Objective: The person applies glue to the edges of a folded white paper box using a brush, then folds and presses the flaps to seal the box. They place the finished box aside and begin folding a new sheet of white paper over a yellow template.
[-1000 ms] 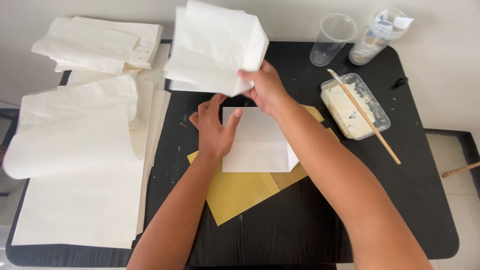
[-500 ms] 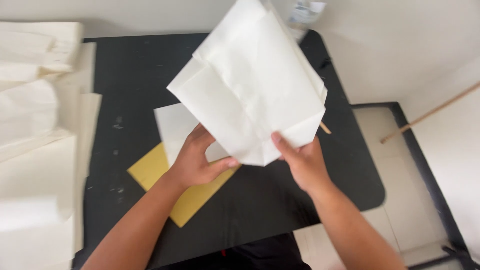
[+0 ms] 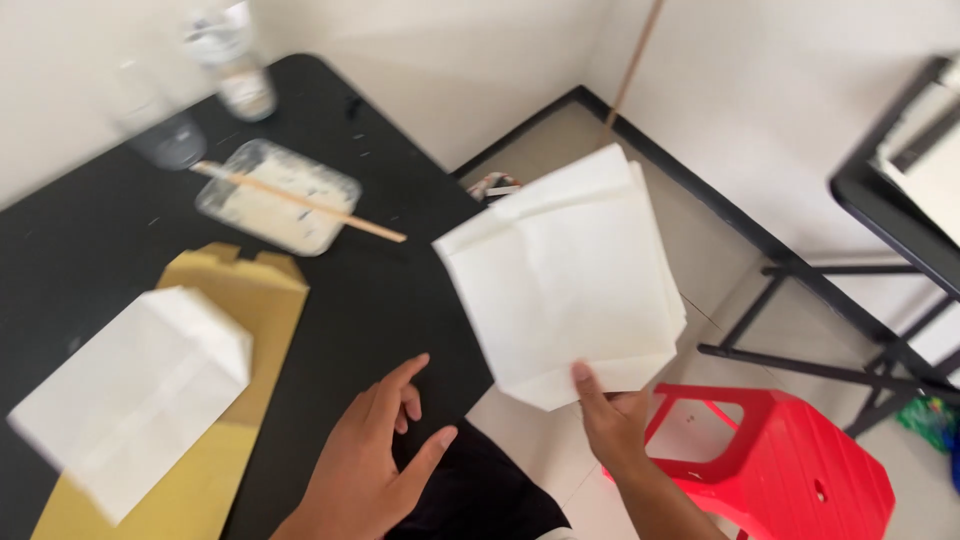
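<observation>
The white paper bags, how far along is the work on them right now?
Looks done: a stack of folded white bags is held by the right hand out past the table's edge, above the red stool. In hand: only that stack; the left hand hovers open over the black table. Left: one folded bag lies on the yellow sheet, beside the paste tray and stick.

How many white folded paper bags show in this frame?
2. One white paper bag is held up off the table's right edge by the right hand. The other bag lies on the yellow sheet on the black table. More may lie outside the frame.
</observation>
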